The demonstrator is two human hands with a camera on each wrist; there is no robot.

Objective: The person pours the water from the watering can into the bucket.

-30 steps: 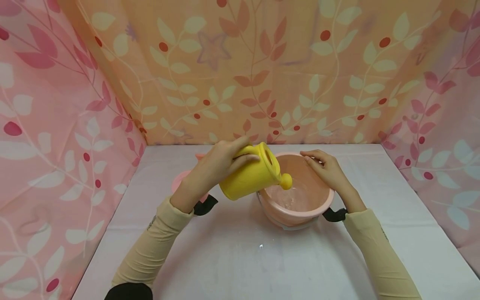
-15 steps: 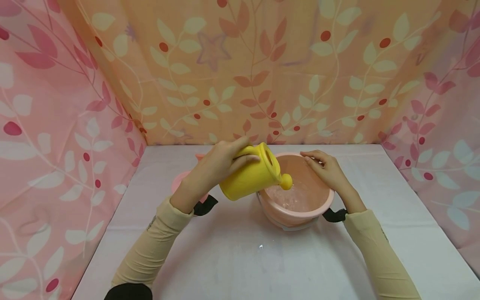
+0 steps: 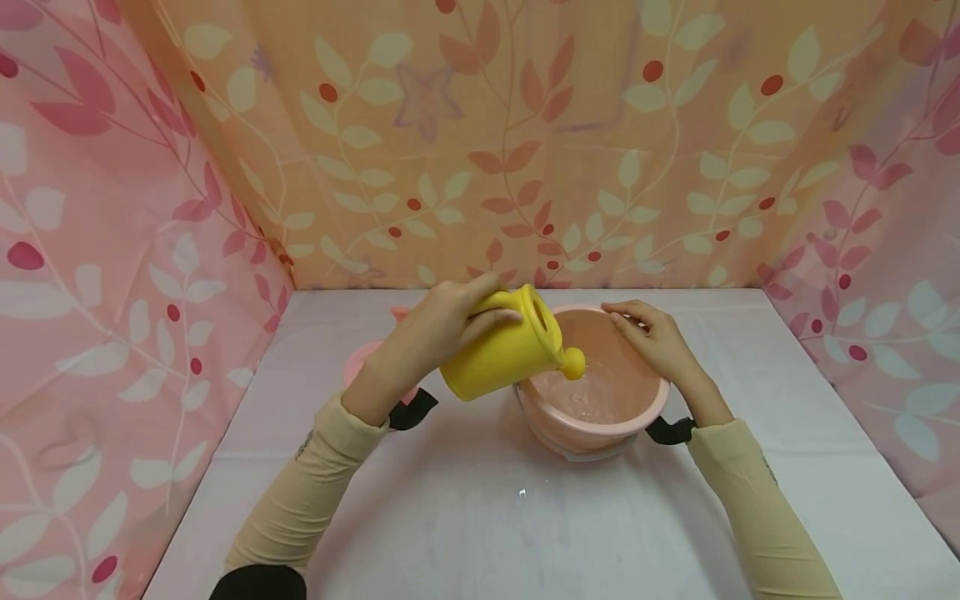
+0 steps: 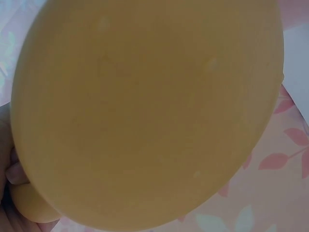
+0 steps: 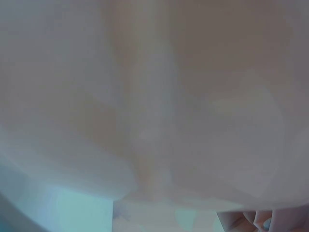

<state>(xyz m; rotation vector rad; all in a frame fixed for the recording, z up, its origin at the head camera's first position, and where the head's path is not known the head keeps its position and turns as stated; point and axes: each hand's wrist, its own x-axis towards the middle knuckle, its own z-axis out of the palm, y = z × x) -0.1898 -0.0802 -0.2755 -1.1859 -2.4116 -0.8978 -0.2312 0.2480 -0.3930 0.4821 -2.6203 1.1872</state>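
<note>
My left hand grips the handle of a yellow watering can. The can tips to the right, its round sprinkler head over the inside of a pink bucket. Shallow, rippled water covers the bucket's bottom. In the left wrist view the can's base fills most of the picture, with a bit of the hand at lower left. On the far right side of the bucket, my right hand holds the rim, thumb on the inner side. The right wrist view is mostly the bucket's blurred wall.
A pink object with an orange-pink tip lies partly hidden behind my left forearm. The bucket stands on a white tabletop with a small shiny spot. Floral curtains enclose the back and both sides.
Almost nothing moves: both hands, the tilted watering can and the bucket keep their places. Only the ripples on the water in the bucket shift.
</note>
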